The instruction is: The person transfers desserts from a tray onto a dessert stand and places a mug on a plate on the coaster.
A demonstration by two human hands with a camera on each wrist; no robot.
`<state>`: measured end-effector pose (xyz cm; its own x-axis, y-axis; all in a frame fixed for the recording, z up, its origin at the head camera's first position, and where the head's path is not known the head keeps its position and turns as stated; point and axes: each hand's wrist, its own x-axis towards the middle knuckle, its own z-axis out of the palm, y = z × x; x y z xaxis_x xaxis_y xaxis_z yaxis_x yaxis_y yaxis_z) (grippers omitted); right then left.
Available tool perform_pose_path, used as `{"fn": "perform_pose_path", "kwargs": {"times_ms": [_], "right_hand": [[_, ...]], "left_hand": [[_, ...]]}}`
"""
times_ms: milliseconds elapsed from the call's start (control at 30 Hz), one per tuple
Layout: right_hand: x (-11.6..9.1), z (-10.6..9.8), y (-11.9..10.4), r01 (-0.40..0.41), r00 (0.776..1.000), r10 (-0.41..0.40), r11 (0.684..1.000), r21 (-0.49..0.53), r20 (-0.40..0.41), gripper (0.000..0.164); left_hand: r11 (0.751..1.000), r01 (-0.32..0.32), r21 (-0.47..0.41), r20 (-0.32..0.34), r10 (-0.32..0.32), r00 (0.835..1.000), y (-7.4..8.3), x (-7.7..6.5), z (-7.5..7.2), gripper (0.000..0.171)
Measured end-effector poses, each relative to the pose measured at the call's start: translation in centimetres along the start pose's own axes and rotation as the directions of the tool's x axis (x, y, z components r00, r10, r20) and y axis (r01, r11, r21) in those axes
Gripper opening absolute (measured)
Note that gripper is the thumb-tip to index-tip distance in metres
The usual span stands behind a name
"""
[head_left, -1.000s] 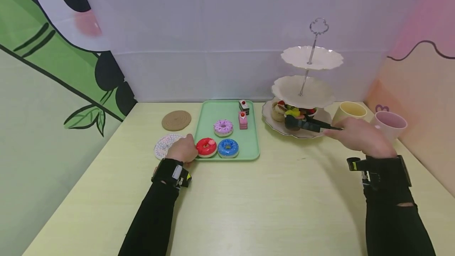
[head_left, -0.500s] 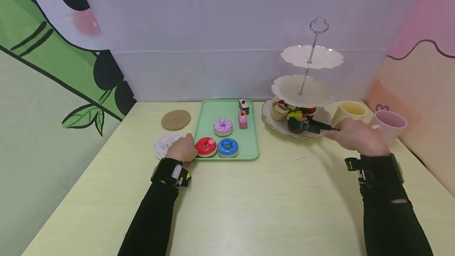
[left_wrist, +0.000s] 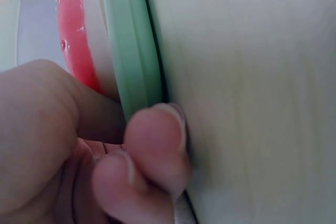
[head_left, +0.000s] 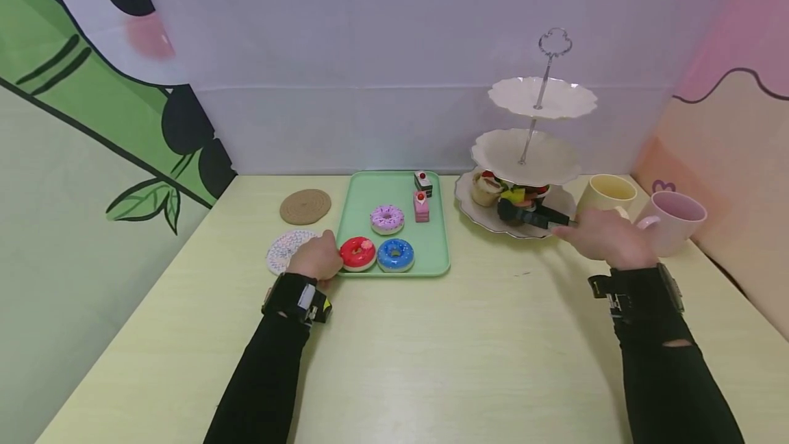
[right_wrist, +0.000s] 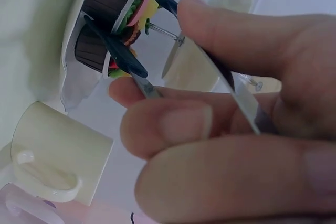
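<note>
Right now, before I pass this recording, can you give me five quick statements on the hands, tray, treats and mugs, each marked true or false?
1. The right hand holds black-tipped tongs. True.
2. The left hand also holds tongs. False: it grips the edge of the green tray.
3. A purple donut, a red donut and a blue donut lie on that tray. True.
4. The dark-cased treats sit on the top tier. False: they sit on the bottom tier.
5. The pink mug lies on its side. False: it stands upright on the table.
</note>
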<state>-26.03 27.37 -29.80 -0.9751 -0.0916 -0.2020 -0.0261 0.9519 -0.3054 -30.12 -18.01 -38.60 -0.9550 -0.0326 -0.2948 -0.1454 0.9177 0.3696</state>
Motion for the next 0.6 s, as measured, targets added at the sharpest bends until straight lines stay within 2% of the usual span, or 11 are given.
{"fn": "perform_pose_path", "kwargs": {"times_ms": [367,600], "right_hand": [[-0.01,0.36,-0.1,-0.042,0.999,0.042,0.999,0.011,0.011,0.064],[-0.26,-0.02,0.04,-0.021,1.0,0.021,1.0,0.0,0.0,0.069]], "left_hand": [[1.0,0.0,0.011,0.0,0.0,1.0,-0.04,0.09,0.16,0.044],[1.0,0.009,0.001,0.007,-0.009,1.0,0.07,0.1,0.05,0.043]]}}
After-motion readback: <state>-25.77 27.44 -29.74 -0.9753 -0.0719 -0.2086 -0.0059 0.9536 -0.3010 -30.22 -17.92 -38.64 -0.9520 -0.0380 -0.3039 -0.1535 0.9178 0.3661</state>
